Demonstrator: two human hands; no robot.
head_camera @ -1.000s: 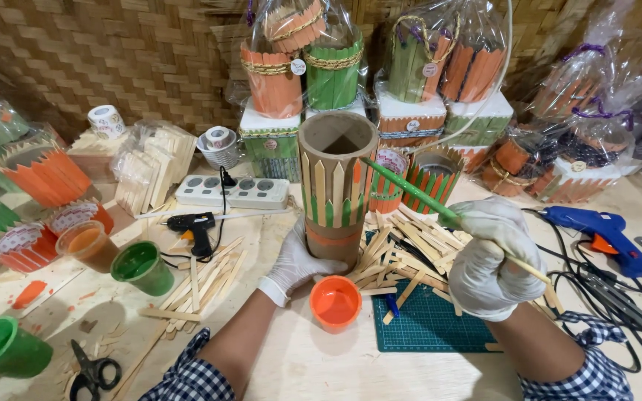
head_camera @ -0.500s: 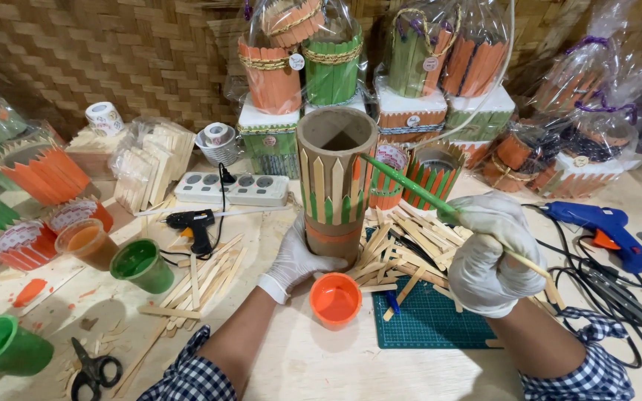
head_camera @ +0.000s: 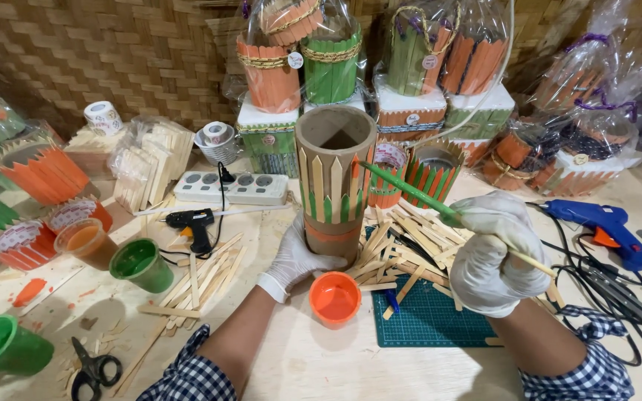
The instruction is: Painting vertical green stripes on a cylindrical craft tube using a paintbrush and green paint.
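Craft table against a woven-mat wall, with a cardboard tube being painted.

On the pale wooden table (head_camera: 321, 371), the gloved left hand (head_camera: 295, 260) is wrapped around the base of an upright cardboard tube (head_camera: 334, 182) at the centre, faced with pointed craft sticks and green and orange bands. The gloved right hand (head_camera: 488, 256), closed on a green-handled paintbrush (head_camera: 440, 208), holds its far end against the tube's right side. An orange paint cup (head_camera: 334, 298) stands just in front of the tube, beside a green cutting mat (head_camera: 429, 323). Loose craft sticks (head_camera: 195, 286) lie to the left, near a black glue gun (head_camera: 191, 223), a green paint cup (head_camera: 141, 265) and scissors (head_camera: 94, 369). A blue glue gun (head_camera: 600, 226) lies to the right. Wrapped finished pots (head_camera: 299, 56) line the far edge.
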